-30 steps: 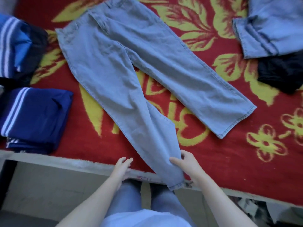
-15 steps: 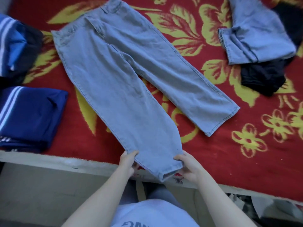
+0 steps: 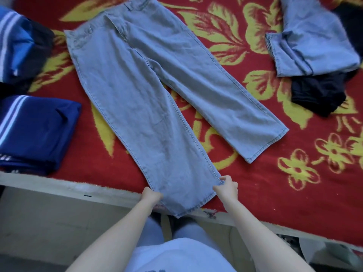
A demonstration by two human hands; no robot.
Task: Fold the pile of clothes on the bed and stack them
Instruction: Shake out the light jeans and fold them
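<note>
A pair of light blue jeans (image 3: 137,91) lies spread flat on the red and yellow flowered bed cover (image 3: 265,193), waistband at the far side, legs apart. The nearer leg's hem hangs over the bed's front edge. My left hand (image 3: 151,195) pinches the left side of that leg just above the hem. My right hand (image 3: 226,187) pinches its right side. The other leg runs out to the right and lies free.
Folded dark blue clothes with white stripes (image 3: 33,130) sit at the left edge, with another blue striped pile (image 3: 17,44) behind them. At the far right lie a folded pale denim piece (image 3: 312,42) and a black garment (image 3: 318,97). The bed's pale front edge (image 3: 59,185) runs below.
My hands have moved apart to the two sides of the near leg and pulled it flat and wide. The leg was bunched and narrow a second ago.
</note>
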